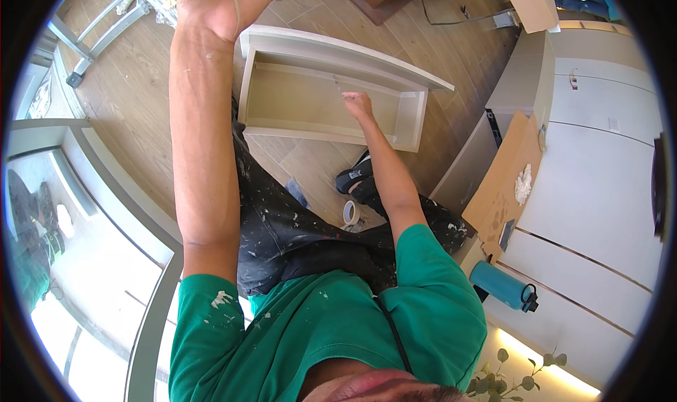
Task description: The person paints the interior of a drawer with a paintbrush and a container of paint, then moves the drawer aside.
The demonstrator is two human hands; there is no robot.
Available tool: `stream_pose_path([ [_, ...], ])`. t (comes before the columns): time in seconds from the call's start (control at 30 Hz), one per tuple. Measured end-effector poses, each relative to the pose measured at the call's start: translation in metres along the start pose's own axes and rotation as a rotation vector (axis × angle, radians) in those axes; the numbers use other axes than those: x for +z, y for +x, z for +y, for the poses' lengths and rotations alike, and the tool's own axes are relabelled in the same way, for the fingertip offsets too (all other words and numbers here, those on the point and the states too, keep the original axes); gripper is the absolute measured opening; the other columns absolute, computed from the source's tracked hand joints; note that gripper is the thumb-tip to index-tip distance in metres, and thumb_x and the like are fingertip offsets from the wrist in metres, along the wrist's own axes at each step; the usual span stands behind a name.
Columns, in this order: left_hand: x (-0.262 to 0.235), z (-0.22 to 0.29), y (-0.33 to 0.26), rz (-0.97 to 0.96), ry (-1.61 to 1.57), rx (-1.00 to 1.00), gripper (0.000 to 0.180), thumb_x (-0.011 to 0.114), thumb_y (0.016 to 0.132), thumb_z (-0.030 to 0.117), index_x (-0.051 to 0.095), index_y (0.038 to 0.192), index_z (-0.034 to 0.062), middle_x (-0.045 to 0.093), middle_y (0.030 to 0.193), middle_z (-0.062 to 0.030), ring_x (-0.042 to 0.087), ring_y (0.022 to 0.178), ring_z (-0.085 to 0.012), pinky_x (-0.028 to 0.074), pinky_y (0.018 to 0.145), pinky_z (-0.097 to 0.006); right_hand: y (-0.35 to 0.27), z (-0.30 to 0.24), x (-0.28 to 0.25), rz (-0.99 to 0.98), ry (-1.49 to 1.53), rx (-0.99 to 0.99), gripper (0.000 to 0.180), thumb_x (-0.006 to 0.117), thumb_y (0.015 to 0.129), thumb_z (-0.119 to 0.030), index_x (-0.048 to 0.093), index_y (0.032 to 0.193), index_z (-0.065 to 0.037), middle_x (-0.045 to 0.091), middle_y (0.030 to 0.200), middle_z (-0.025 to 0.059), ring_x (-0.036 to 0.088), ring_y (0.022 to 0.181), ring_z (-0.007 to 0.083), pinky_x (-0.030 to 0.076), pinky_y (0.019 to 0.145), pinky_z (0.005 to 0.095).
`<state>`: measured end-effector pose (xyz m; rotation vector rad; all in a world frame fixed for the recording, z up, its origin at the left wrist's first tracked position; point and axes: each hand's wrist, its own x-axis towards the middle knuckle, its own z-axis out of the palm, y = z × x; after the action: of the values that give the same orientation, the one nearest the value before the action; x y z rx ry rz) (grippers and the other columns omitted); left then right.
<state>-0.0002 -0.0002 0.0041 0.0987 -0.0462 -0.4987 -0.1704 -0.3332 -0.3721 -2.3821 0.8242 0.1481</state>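
Wood-plank flooring (pixel 141 84) spreads under a shallow beige open box frame (pixel 310 99) lying flat beside a tape roll (pixel 350 212). Inside the frame, the right hand (pixel 358 104) pinches a thin tool (pixel 337 86) against the panel. Raised near the frame's top edge, the left hand (pixel 222 3) shows no clear grip; I cannot tell whether it holds anything.

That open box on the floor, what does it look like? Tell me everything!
The box is a long, shallow, pale beige frame, like a drawer or shelf unit, seemingly painted wood. It lies on the wooden floor with its open side facing up and nothing inside. The right hand reaches into it holding a thin tool near the back wall. The left hand is raised above its left end.
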Motion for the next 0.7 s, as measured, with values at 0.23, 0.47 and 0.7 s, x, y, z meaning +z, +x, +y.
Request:
stream_pose_path([
  [0.23, -0.005, 0.005, -0.003, -0.012, -0.007, 0.002, 0.065, 0.03, 0.107, 0.051, 0.04, 0.146, 0.0002, 0.048, 0.142, -0.0225, 0.049, 0.127, -0.0379, 0.043, 0.104, -0.056, -0.007, -0.001, -0.007, -0.043, -0.109, -0.019, 0.031, 0.068, 0.078, -0.03, 0.079, 0.106, -0.021, 0.07, 0.117, 0.0186, 0.067, 0.107, 0.0359, 0.053, 0.093, 0.0409],
  [0.47, 0.009, -0.007, -0.005, 0.006, 0.002, -0.001, 0.064, 0.032, 0.106, 0.051, 0.04, 0.146, 0.0005, 0.048, 0.142, -0.0226, 0.05, 0.127, -0.0381, 0.044, 0.104, -0.056, -0.004, 0.051, -0.024, 0.107, -0.115, -0.004, 0.033, 0.065, 0.079, -0.026, 0.078, 0.108, -0.017, 0.074, 0.094, 0.0176, 0.072, 0.093, 0.0344, 0.054, 0.084, 0.0372],
  [0.7, 0.02, -0.01, -0.013, 0.131, 0.082, 0.079, 0.059, 0.032, 0.106, 0.048, 0.048, 0.14, 0.003, 0.055, 0.137, -0.0205, 0.054, 0.123, -0.0378, 0.044, 0.104, -0.055, -0.094, 0.001, -0.152, -0.157, 0.065, -0.061, 0.035, 0.065, 0.086, -0.019, 0.074, 0.119, -0.012, 0.064, 0.074, 0.0039, 0.055, 0.07, 0.0127, 0.048, 0.067, 0.0286],
])
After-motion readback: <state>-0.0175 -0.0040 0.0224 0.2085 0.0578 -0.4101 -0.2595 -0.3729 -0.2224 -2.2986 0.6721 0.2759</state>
